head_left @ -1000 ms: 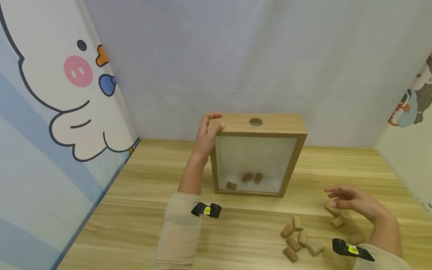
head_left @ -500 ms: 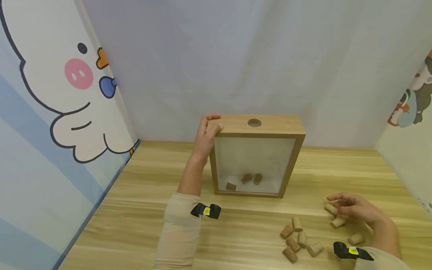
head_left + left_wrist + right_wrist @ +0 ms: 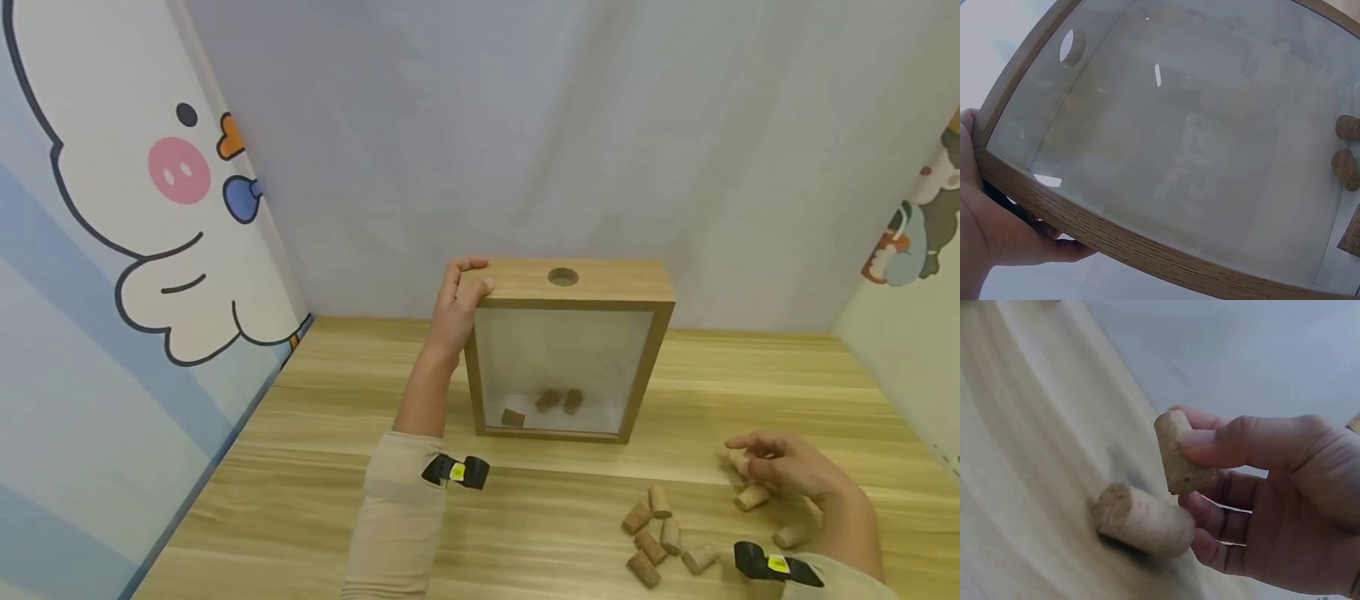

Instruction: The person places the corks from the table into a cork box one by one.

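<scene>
A wooden box frame [image 3: 651,367] with a clear front stands upright on the table, a round hole [image 3: 562,277] in its top. Behind the pane lie three corks [image 3: 573,401], also seen in the left wrist view. My left hand [image 3: 454,317] grips the box's upper left corner, thumb and fingers over the top edge. At the right, my right hand [image 3: 795,467] pinches a cork [image 3: 1179,453] between thumb and fingers, just above the table. Another cork [image 3: 1144,522] lies on the table right by those fingers.
Several loose corks [image 3: 650,546] lie in a cluster in front of the box, to the right. One more cork [image 3: 791,535] rests beside my right wrist. A pale curtain [image 3: 480,150] hangs behind the table [image 3: 330,417], and printed walls flank it.
My right hand has lowered onto the cork and now pinches it between thumb and fingers. The left hand keeps its grip on the box, which stays in place.
</scene>
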`<control>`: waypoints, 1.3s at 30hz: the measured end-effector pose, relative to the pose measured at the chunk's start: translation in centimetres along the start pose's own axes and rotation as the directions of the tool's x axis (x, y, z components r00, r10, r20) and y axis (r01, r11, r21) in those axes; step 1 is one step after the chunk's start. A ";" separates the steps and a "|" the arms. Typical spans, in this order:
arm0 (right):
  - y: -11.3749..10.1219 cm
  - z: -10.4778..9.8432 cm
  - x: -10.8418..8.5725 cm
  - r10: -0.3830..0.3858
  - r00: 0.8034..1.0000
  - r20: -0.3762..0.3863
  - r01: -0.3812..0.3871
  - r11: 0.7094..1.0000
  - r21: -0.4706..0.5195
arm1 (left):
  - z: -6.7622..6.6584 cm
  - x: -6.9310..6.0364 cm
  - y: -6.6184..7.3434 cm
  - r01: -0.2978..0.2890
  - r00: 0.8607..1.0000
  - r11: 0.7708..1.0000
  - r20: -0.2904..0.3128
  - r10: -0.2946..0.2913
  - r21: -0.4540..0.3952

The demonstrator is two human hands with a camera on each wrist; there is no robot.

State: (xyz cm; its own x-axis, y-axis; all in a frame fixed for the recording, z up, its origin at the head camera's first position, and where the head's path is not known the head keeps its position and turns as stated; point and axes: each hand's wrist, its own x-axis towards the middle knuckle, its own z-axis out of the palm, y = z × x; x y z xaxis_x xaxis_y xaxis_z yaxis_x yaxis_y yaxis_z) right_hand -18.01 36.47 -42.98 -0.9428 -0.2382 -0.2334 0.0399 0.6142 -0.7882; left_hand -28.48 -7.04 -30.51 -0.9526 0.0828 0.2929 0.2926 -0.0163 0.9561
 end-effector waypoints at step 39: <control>-17.8 0.9 1.1 -0.449 0.753 -0.481 0.636 0.683 0.357 | -0.1 0.2 -0.5 -0.022 1.000 1.000 0.001 0.022 0.010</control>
State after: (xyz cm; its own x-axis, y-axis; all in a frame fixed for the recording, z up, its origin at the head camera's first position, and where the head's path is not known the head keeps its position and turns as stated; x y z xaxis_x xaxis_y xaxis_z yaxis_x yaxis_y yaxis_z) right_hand -19.45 24.58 -29.76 -0.8869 -0.0931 0.4525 -0.4544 -0.0008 -0.8908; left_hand -28.82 -7.11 -30.95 -0.9457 0.0839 0.3139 0.3144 -0.0080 0.9493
